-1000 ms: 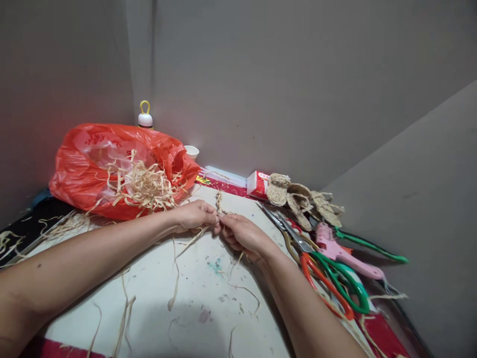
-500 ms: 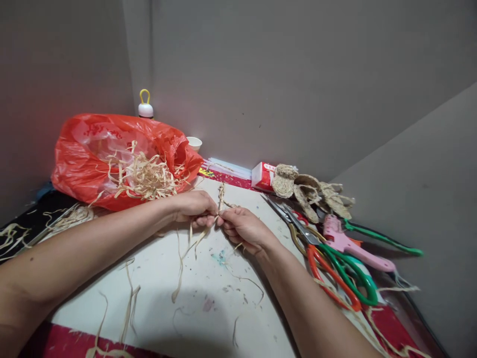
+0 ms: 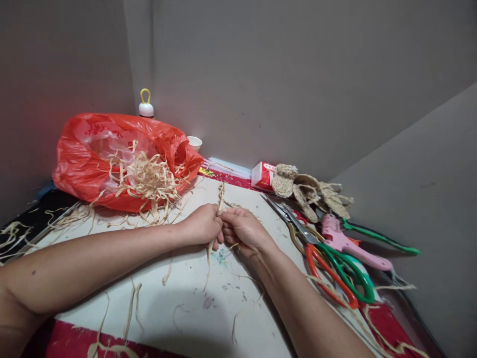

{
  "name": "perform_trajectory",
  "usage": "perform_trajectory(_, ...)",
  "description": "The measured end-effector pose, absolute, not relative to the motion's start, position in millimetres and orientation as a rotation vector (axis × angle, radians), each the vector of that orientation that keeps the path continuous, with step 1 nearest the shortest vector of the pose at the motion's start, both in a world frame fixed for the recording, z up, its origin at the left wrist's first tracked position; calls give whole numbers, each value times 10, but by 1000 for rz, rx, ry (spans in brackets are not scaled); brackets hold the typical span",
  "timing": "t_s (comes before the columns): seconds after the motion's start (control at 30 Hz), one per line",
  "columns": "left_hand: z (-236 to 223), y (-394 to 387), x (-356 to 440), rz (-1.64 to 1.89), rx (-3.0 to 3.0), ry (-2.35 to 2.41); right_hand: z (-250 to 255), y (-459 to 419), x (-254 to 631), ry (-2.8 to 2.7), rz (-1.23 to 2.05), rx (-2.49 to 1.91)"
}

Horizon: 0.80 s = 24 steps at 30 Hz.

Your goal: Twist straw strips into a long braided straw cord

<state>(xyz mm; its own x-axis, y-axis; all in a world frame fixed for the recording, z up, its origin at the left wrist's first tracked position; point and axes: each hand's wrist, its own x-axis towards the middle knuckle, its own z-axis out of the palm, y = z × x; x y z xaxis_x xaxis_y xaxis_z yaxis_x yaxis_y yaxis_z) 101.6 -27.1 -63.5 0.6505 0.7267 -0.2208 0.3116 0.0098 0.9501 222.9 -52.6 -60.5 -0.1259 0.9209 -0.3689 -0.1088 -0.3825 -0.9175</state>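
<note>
A thin braided cord of dry straw [image 3: 221,191] stands out beyond my fingertips at the middle of the white board [image 3: 179,313]. My left hand [image 3: 205,226] is closed around its near end, with loose strands trailing below the fingers. Against it, my right hand [image 3: 244,229] pinches the same cord between thumb and forefinger. The two hands touch, and the exact grip point is partly hidden by the fingers. More loose straw strips lie scattered on the board around my forearms.
A red plastic bag [image 3: 78,164] spilling straw stands at the left. On the right lie large scissors [image 3: 335,276], a pink glue gun [image 3: 346,246] and woven straw pieces [image 3: 307,191] beside a red-and-white box [image 3: 262,176]. A small white cup [image 3: 194,143] and a bottle [image 3: 146,109] stand behind.
My left hand has shifted toward me and slightly right, now closed more tightly against the right hand. The loose strands below it have swung. My right hand has hardly moved.
</note>
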Motion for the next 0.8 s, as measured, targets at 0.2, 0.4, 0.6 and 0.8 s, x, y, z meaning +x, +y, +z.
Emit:
perform_trajectory(0.2,-365,-85,892,126,1600,906,-553,-519,2279,-954,1654,-1284)
perform_trajectory(0.4,-425,134,833,568,1718,1051,-571,-494,2360,-977,1735,-1221)
perform_trajectory(0.6,-611,12,928,384,1533,887,-589,-464,2454,-1069,1773,-1228)
perform_trajectory(0.8,-561,93,857,358,1858,908,-610,-462,2490,-1247,1699,-1345)
